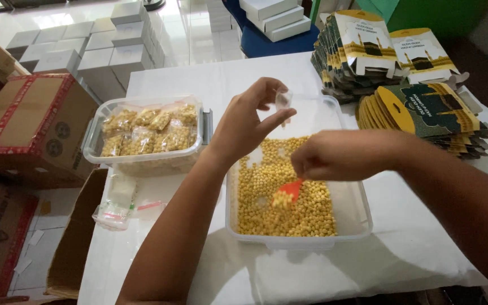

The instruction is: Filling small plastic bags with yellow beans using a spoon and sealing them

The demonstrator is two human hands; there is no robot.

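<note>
My left hand (pixel 247 121) pinches a small clear plastic bag (pixel 283 101) by its top, holding it above a clear plastic tub (pixel 357 217) filled with small yellow round pieces (pixel 312 217). My right hand (pixel 340 155) grips a small red scoop (pixel 290 189) loaded with the yellow pieces, just over the heap in the tub. The scoop sits below and slightly right of the bag, apart from it.
A second clear tub (pixel 94 141) with several filled little bags stands at the left. Empty small bags (pixel 121 203) lie in front of it. Stacks of flat printed cartons (pixel 425 110) sit at the right. Cardboard boxes (pixel 29 124) and white boxes (pixel 86 48) stand beside the white table (pixel 244 271).
</note>
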